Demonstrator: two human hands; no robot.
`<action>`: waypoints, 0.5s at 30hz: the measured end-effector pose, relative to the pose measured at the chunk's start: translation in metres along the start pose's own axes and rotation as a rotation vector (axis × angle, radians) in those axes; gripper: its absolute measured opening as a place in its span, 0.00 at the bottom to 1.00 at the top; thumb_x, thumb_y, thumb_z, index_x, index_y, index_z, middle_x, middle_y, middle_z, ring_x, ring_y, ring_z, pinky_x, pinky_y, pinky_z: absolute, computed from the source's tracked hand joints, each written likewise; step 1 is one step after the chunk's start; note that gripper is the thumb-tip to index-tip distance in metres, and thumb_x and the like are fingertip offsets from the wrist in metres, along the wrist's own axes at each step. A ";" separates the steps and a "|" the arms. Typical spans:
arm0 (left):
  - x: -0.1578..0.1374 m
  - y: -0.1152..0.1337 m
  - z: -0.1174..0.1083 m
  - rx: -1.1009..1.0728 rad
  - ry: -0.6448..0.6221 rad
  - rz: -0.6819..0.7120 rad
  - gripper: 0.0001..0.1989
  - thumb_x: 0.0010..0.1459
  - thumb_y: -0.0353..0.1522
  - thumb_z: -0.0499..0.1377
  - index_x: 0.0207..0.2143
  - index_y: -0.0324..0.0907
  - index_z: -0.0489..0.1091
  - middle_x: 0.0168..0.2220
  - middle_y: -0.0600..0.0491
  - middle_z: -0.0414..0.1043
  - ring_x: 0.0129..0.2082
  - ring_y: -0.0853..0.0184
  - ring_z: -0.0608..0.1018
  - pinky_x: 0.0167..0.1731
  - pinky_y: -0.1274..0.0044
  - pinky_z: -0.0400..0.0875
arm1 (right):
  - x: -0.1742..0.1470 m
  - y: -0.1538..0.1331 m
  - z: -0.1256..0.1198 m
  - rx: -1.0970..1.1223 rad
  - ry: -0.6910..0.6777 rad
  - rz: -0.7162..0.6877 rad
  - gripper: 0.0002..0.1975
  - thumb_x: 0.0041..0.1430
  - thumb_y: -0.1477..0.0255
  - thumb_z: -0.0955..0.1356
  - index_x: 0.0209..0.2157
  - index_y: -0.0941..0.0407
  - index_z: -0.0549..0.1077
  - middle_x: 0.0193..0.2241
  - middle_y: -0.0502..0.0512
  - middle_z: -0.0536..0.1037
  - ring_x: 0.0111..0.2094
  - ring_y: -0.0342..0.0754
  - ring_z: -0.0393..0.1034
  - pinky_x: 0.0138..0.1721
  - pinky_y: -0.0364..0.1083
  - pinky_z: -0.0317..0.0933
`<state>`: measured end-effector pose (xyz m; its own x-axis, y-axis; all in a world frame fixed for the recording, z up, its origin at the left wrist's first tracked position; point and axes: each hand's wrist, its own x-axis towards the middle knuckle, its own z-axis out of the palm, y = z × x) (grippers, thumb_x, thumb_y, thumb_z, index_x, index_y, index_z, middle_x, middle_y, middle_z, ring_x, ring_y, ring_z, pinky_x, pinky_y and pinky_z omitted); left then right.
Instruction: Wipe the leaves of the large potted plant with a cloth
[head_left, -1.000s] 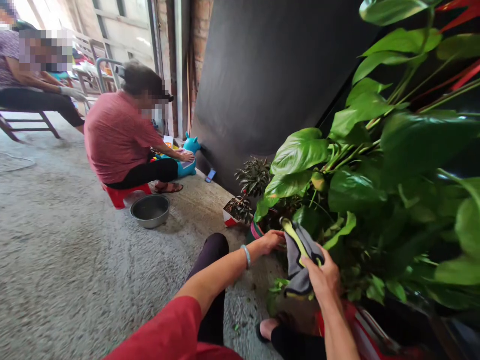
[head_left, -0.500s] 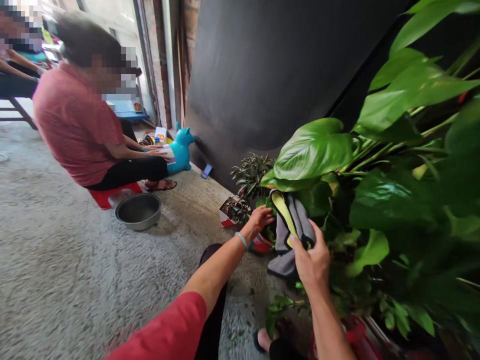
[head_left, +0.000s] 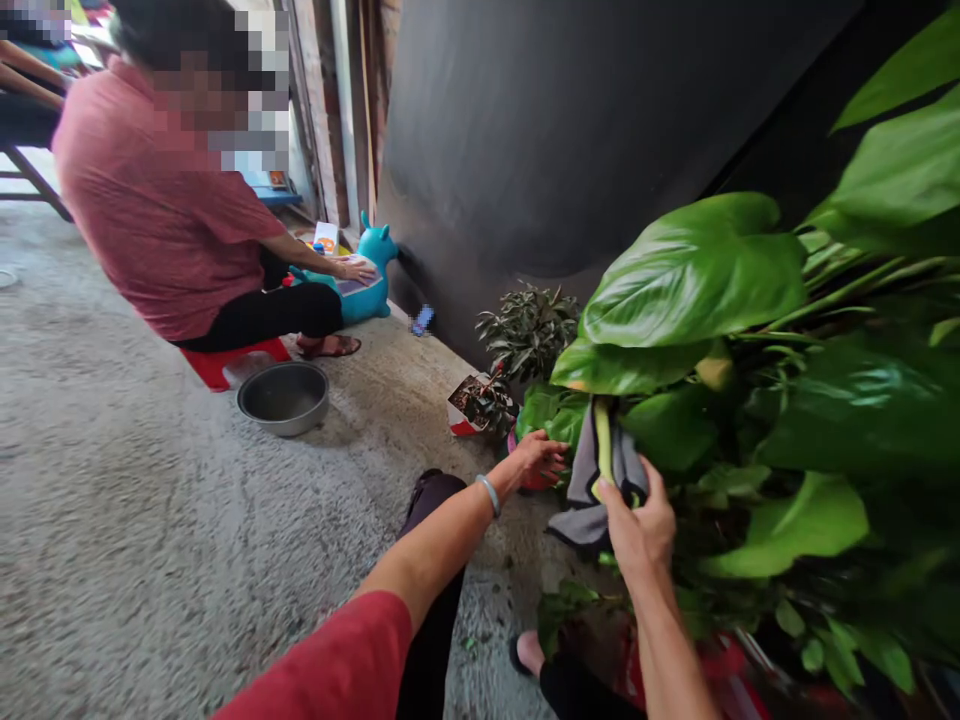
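Right hand (head_left: 646, 528) is gripping a grey cloth (head_left: 583, 520) with a yellow-green strip and black edging, thumb laid over the strip; I see it right of centre in my view, its upper end just below the edge of a glossy leaf (head_left: 630, 368). Left hand (head_left: 538, 458), a pale bangle (head_left: 489, 495) at its wrist, is beside the cloth to the left, fingers parted and slightly curled. I can't tell from here whether its fingertips touch the foliage behind them.

A big leafy plant (head_left: 847, 400) fills the right side of my frame. Left of the hands, near the centre, I have a small plant in a white and red box (head_left: 463, 418), with a black panel (head_left: 570, 130) rising behind. Toward the upper left, a person (head_left: 165, 210) in a dusky red shirt sits on a red stool (head_left: 214, 367), one hand on a blue toy animal (head_left: 373, 255); a grey basin (head_left: 283, 420) stands on the concrete floor (head_left: 150, 520) near the stool.
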<state>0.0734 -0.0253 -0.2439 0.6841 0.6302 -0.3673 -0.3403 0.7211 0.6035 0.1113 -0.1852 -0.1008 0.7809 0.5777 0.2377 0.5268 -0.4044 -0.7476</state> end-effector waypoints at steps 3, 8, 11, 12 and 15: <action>0.001 0.006 -0.004 0.036 0.074 0.022 0.11 0.48 0.26 0.68 0.27 0.40 0.66 0.20 0.58 0.69 0.19 0.72 0.72 0.25 0.78 0.71 | -0.025 0.018 -0.007 0.001 -0.189 0.165 0.41 0.37 0.51 0.72 0.53 0.59 0.77 0.40 0.64 0.83 0.42 0.64 0.76 0.47 0.57 0.67; -0.004 0.015 -0.006 0.074 0.077 0.045 0.10 0.47 0.23 0.68 0.26 0.38 0.69 0.21 0.57 0.70 0.21 0.72 0.72 0.28 0.78 0.71 | -0.037 0.007 -0.031 0.037 -0.092 0.184 0.41 0.38 0.49 0.74 0.53 0.55 0.77 0.43 0.61 0.83 0.46 0.62 0.76 0.48 0.55 0.67; -0.011 0.014 -0.004 0.110 0.032 0.001 0.09 0.48 0.23 0.68 0.26 0.37 0.70 0.24 0.55 0.73 0.24 0.71 0.75 0.31 0.76 0.73 | -0.012 -0.009 -0.021 0.068 0.062 0.084 0.44 0.37 0.50 0.73 0.55 0.58 0.76 0.47 0.65 0.82 0.48 0.63 0.75 0.50 0.55 0.66; -0.012 0.013 -0.004 0.138 0.028 -0.020 0.08 0.48 0.23 0.68 0.26 0.37 0.71 0.24 0.54 0.73 0.24 0.70 0.75 0.32 0.74 0.74 | -0.006 -0.009 -0.015 0.075 0.059 0.080 0.45 0.36 0.50 0.73 0.56 0.59 0.75 0.47 0.66 0.82 0.48 0.64 0.75 0.50 0.55 0.66; -0.010 0.012 -0.011 0.206 0.145 -0.039 0.06 0.48 0.19 0.66 0.27 0.36 0.74 0.25 0.51 0.75 0.25 0.67 0.76 0.34 0.72 0.74 | -0.013 0.007 -0.004 0.063 -0.074 0.194 0.44 0.34 0.50 0.73 0.53 0.61 0.77 0.42 0.65 0.83 0.44 0.64 0.76 0.46 0.55 0.68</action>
<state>0.0553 -0.0200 -0.2412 0.5894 0.6484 -0.4819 -0.1668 0.6814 0.7126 0.1061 -0.1990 -0.1069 0.8376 0.5448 0.0406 0.3447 -0.4695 -0.8129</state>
